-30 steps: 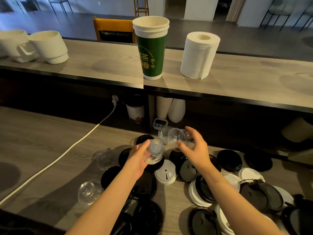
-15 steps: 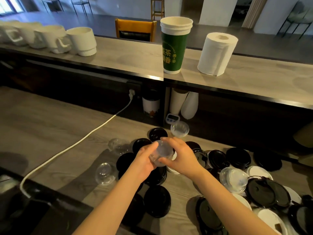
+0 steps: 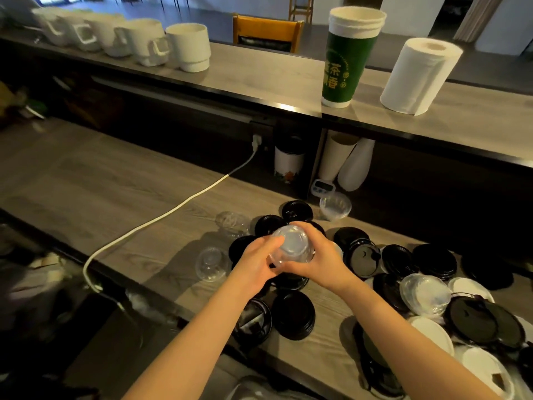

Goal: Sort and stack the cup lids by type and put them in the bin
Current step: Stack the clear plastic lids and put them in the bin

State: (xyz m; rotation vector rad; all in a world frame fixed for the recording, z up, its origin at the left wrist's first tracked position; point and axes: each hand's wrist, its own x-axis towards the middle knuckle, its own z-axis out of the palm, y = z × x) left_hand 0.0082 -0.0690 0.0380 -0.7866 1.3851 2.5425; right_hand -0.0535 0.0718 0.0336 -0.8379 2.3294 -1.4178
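A long grey wood-grain table (image 3: 86, 180) runs along below a raised shelf (image 3: 259, 79). On the table a white power cable (image 3: 161, 217) trails from the back wall toward the near edge. Right of it lie scattered black lids (image 3: 294, 314), white lids (image 3: 429, 332) and clear dome lids (image 3: 212, 264), many overlapping. A clear cup (image 3: 334, 204) stands near the back. On the shelf sit a row of white mugs (image 3: 189, 47), a green paper cup (image 3: 347, 57) and a paper towel roll (image 3: 418, 76).
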